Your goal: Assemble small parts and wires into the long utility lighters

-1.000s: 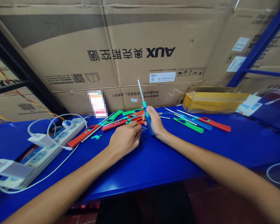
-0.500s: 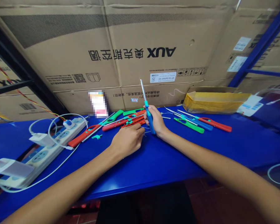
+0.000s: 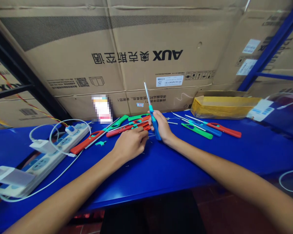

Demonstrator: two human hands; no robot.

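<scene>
In my right hand [image 3: 164, 127] is a blue stick lighter [image 3: 155, 126], its metal tube tilted up and to the left. My left hand [image 3: 131, 143] has its fingers pinched together beside the lighter's handle, low over the desk. What those fingers hold, if anything, is hidden. Just behind them lie red lighter parts [image 3: 116, 131] and thin wires, partly covered by the hand. Left of the hand are a red lighter [image 3: 84, 143], a green lighter [image 3: 122, 121] and a small teal trigger piece [image 3: 101, 143].
Right of my hands lie a green lighter [image 3: 197, 131] and a red lighter [image 3: 227, 130]. A yellow taped box [image 3: 224, 107] stands behind them. A power strip [image 3: 44, 162] with chargers and cables runs along the left. Large cartons [image 3: 136, 32] back the blue desk [image 3: 161, 175].
My left hand has shifted slightly left and down, away from the lighter. The blue lighter stays in my right hand, its tube leaning a little more to the left.
</scene>
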